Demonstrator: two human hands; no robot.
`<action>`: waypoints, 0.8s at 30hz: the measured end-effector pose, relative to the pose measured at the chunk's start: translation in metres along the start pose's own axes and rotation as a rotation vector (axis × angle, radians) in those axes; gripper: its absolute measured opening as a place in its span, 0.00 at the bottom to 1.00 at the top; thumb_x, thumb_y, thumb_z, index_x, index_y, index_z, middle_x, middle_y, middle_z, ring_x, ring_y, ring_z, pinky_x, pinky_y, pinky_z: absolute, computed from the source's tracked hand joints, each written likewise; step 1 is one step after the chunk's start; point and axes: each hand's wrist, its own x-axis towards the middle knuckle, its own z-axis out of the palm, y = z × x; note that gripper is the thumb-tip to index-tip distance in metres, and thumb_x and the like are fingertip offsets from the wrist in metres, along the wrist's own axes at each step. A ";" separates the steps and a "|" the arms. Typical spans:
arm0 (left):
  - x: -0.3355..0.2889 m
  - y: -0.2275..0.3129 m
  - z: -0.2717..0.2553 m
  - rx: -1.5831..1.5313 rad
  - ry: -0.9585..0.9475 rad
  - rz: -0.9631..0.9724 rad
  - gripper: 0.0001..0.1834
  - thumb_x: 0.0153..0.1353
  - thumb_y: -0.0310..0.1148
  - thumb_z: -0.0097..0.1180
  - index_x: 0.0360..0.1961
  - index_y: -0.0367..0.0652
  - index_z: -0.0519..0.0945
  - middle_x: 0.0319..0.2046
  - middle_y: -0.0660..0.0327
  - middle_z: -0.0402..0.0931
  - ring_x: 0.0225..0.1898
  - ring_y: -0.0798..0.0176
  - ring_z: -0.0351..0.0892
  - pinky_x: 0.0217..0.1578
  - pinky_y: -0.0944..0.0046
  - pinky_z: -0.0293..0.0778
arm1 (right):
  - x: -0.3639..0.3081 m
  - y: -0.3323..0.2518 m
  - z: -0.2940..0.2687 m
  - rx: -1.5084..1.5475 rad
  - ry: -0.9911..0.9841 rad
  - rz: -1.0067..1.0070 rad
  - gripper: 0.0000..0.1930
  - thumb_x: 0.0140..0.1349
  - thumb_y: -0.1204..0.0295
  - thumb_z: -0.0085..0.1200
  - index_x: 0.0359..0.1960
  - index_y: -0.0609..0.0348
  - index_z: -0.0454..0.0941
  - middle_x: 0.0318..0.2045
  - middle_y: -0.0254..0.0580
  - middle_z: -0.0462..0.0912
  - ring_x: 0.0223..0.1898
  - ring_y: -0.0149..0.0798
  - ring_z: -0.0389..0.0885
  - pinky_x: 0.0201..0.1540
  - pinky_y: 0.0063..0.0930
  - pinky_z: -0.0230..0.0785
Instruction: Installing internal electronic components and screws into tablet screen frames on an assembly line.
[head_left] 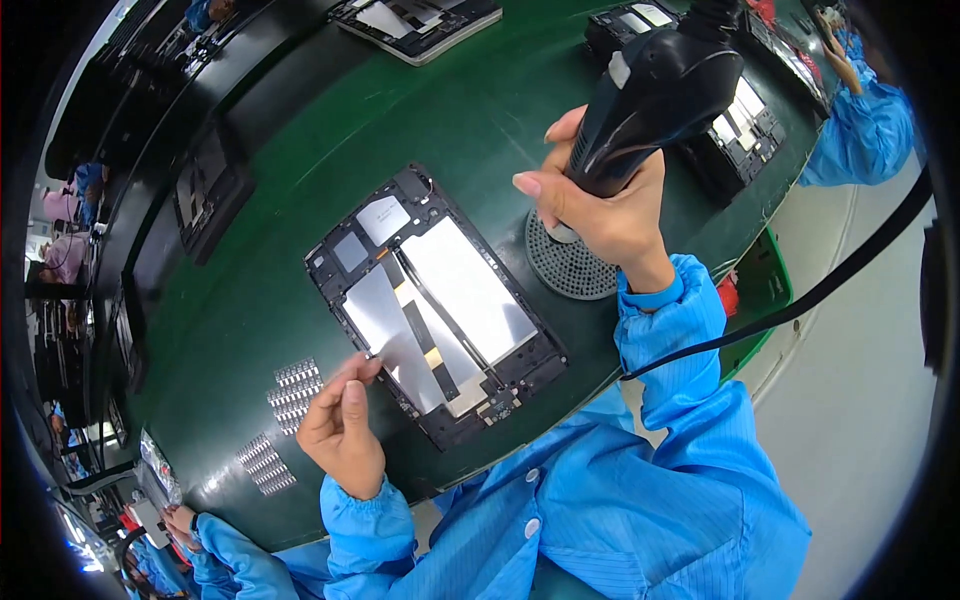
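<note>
My right hand [620,215] is wrapped round a black electric screwdriver [655,100]; its tip is hidden below the hand. Under that hand lies a round grey tray full of small holes [570,270]. To the left of it an opened tablet [470,290] lies tilted on the green table, its silver battery plates and dark ribbon cables bare. At the tablet's lower left edge is my left hand [345,430], fingers loosely curled and thumb apart, with nothing visible in it. Fingertips are at or just over the frame; contact cannot be made out.
Small metal parts in rows [295,395] lie left of my left hand, with another group [266,465] nearer. More opened tablets [415,30] stand at the far side and in stacks [740,135] on the right. A black cable [800,305] crosses my right sleeve. Co-workers' sleeves [865,135] show at both sides.
</note>
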 end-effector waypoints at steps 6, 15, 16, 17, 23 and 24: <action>0.004 -0.004 -0.020 -0.141 0.043 -0.140 0.08 0.58 0.21 0.56 0.38 0.30 0.76 0.31 0.54 0.79 0.32 0.63 0.80 0.35 0.68 0.76 | -0.002 0.000 0.006 0.027 -0.030 0.007 0.16 0.47 0.82 0.65 0.37 0.65 0.72 0.17 0.33 0.76 0.16 0.23 0.74 0.18 0.17 0.63; 0.035 -0.008 -0.027 -0.296 -0.069 -0.495 0.10 0.60 0.26 0.56 0.39 0.29 0.76 0.34 0.53 0.78 0.33 0.59 0.82 0.33 0.67 0.80 | -0.001 -0.030 0.018 0.034 -0.038 -0.189 0.20 0.50 0.84 0.60 0.46 0.65 0.68 0.18 0.36 0.75 0.16 0.28 0.73 0.20 0.20 0.66; 0.039 -0.005 -0.028 -0.256 -0.092 -0.496 0.10 0.60 0.27 0.57 0.39 0.29 0.77 0.33 0.54 0.79 0.32 0.61 0.82 0.31 0.68 0.79 | 0.002 -0.030 0.023 -0.002 -0.114 -0.261 0.22 0.50 0.84 0.60 0.47 0.65 0.66 0.18 0.38 0.76 0.17 0.29 0.74 0.21 0.19 0.66; 0.043 -0.003 -0.029 -0.218 -0.119 -0.498 0.10 0.59 0.27 0.57 0.38 0.30 0.77 0.32 0.55 0.79 0.32 0.62 0.82 0.30 0.69 0.79 | 0.003 -0.032 0.032 0.005 -0.131 -0.265 0.22 0.50 0.84 0.60 0.47 0.65 0.66 0.18 0.38 0.76 0.17 0.29 0.74 0.21 0.19 0.66; 0.063 -0.006 -0.027 0.071 -0.220 -0.445 0.09 0.58 0.29 0.60 0.36 0.33 0.80 0.25 0.61 0.80 0.26 0.72 0.79 0.25 0.74 0.73 | -0.002 -0.047 0.091 0.167 -0.277 -0.149 0.23 0.49 0.84 0.61 0.46 0.68 0.65 0.18 0.37 0.77 0.18 0.27 0.75 0.23 0.16 0.65; 0.064 -0.008 -0.027 0.061 -0.216 -0.441 0.09 0.58 0.29 0.60 0.36 0.33 0.80 0.25 0.61 0.80 0.26 0.72 0.79 0.25 0.74 0.73 | -0.004 -0.049 0.100 0.176 -0.283 -0.127 0.22 0.48 0.84 0.61 0.45 0.69 0.66 0.17 0.37 0.77 0.18 0.26 0.75 0.22 0.16 0.65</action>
